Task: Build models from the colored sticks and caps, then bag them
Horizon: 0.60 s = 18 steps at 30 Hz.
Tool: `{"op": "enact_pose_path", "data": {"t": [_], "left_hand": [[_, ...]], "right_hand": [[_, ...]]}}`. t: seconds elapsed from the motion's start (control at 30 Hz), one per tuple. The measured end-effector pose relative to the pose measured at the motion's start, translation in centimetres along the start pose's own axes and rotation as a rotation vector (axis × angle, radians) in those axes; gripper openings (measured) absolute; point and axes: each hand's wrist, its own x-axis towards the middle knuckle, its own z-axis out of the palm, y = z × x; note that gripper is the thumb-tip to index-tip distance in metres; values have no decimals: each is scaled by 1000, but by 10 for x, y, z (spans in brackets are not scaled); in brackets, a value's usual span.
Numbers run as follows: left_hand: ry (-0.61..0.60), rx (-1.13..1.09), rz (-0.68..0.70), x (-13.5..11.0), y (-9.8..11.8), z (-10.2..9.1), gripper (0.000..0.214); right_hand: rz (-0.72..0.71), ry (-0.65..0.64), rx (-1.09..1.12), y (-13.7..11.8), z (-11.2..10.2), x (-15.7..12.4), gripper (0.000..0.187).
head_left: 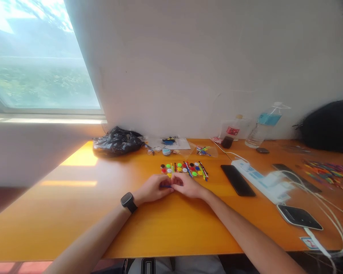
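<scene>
Left hand: grip pinched on thin blue stick; right hand: grip curled alongside (can't tell hold), nearside of multicoloured round discs.

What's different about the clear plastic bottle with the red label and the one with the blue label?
The red-labelled bottle has dark liquid at its bottom; the blue-labelled bottle looks see-through there. The red-labelled bottle looks smaller than the blue-labelled bottle. Both stand near the wall.
</scene>
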Motion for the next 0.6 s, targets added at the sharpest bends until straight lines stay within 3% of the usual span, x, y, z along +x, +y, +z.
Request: {"op": "enact_pose_path", "data": {"t": [0.6], "left_hand": [[-7, 2, -5, 0, -1, -1, 23]], "right_hand": [[3, 5, -1, -5, 0, -1, 6]]}}
